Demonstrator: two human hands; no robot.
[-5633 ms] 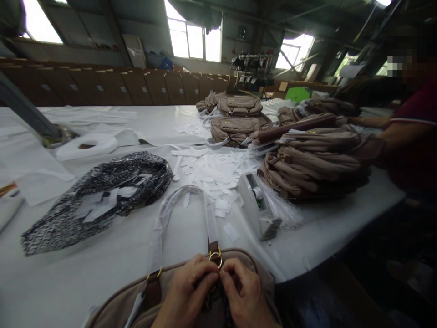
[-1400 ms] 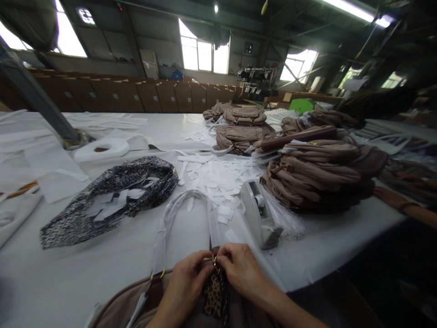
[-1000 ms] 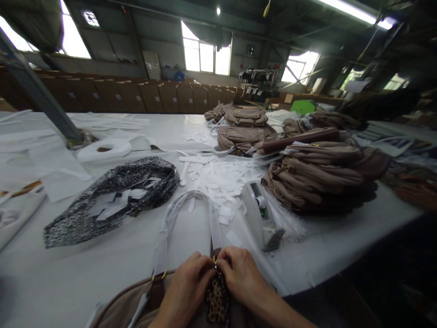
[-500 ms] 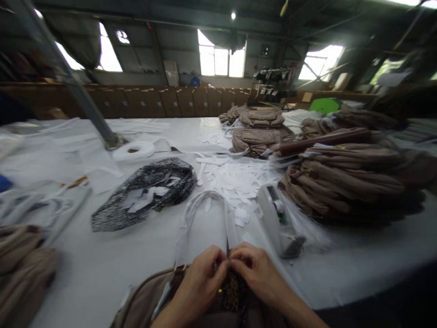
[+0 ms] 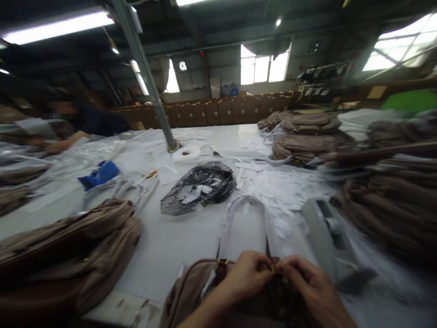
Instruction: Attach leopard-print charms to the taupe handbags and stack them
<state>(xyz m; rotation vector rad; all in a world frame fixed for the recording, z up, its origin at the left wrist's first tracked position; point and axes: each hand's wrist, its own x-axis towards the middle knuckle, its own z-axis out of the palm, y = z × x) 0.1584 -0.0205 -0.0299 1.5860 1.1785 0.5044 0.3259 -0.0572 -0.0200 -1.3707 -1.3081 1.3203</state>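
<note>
Taupe cloth fills the space under my wrists: the bag lies at the table's near edge, its white-wrapped handle arching up and away from me. Both hands are narrow, pinching — left hand and right hand meet fingertip to fingertip at a gold-coloured fitting by the right foot of the handle, each apparently gripping it between thumb and finger. Below hangs something dark (too blurred for me to make out). I judge the step in hand to be fine work on that fitting, perhaps opening or seating it; whether it is fastened I cannot tell. The next move seems to call for one steady pinch while the other hand works — and no tug on the handle. Just beyond my right hand stands a grey tape dispenser; more bags lie to my left.
</note>
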